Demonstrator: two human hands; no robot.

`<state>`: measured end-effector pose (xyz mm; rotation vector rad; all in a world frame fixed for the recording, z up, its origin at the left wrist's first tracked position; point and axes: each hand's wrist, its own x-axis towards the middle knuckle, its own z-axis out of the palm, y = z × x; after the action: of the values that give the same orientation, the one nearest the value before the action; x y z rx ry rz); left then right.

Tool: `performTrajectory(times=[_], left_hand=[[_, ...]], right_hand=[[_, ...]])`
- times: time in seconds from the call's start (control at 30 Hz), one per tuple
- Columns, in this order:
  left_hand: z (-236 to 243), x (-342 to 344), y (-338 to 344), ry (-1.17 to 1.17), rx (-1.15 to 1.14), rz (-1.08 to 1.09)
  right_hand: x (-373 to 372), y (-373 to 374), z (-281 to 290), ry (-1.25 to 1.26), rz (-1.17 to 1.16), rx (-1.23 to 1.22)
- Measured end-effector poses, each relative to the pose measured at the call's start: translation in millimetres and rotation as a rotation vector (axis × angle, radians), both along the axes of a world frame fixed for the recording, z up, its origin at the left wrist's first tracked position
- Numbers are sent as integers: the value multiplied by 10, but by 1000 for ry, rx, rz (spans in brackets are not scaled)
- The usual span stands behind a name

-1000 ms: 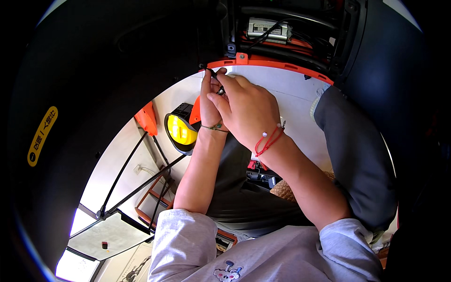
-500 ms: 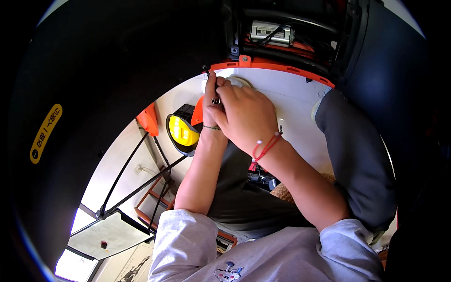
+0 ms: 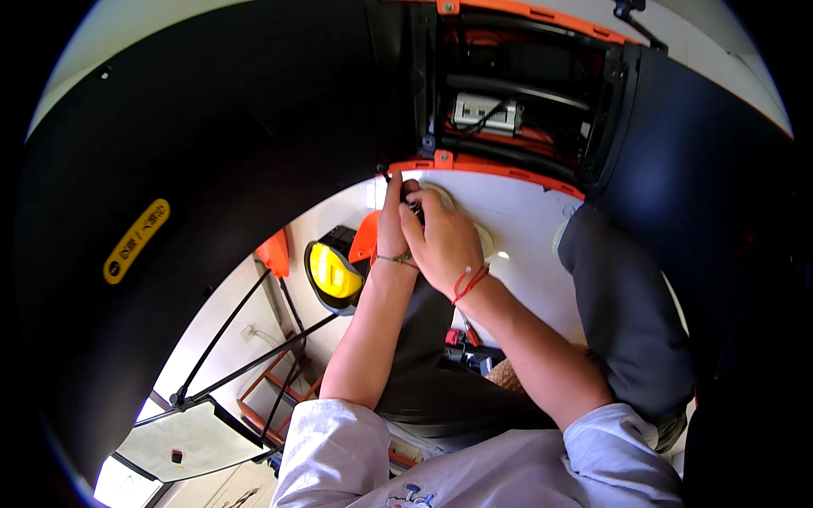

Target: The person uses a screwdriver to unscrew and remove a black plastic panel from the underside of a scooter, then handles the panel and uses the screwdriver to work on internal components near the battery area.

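Observation:
Both of my hands meet at the lower edge of a large black panel point(image 3: 279, 110). Between them is a dark hand tool point(image 3: 414, 208) with a shiny metal end; my fingers cover most of it, so its exact kind is hidden. My left hand point(image 3: 391, 229) grips it from the left, index finger stretched upward along it. Wrapped over it from the right is my right hand point(image 3: 446, 244), thumb and fingers closed. A thin dark tip point(image 3: 384, 171) shows just above my left index finger, by the panel's edge and the orange strip point(image 3: 508, 173).
Above my hands, an open frame holds a silver box point(image 3: 487, 114) with black cables. A yellow-and-black rounded object point(image 3: 334, 271) lies left of my forearm, near an orange piece point(image 3: 273, 252). Black poles point(image 3: 254, 360) stand farther left. Red-and-black items point(image 3: 461, 340) lie below my right wrist.
The view has shifted, showing more of the frame above and placing everything near my hands lower. Both hands stay together around the tool, with the right fingers slightly rearranged.

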<state>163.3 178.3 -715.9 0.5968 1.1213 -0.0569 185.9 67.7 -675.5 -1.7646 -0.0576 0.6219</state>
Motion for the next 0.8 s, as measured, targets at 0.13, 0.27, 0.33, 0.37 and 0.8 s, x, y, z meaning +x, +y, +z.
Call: performTrajectory(times=[0.13, 0.27, 0.33, 0.37, 0.8], left_hand=[[338, 122, -80, -75, -98, -94], [671, 120, -178, -278, 69, -101], [830, 104, -220, -291, 90, 32], [865, 121, -319, -297, 86, 103], [882, 1044, -251, -471, -323, 412]], right_hand=[[106, 6, 149, 18, -183, 122], [510, -144, 692, 46, -442, 286], [776, -152, 1029, 22, -438, 317], [935, -152, 1129, -25, -426, 328], [1424, -790, 1366, 19, -509, 344]])
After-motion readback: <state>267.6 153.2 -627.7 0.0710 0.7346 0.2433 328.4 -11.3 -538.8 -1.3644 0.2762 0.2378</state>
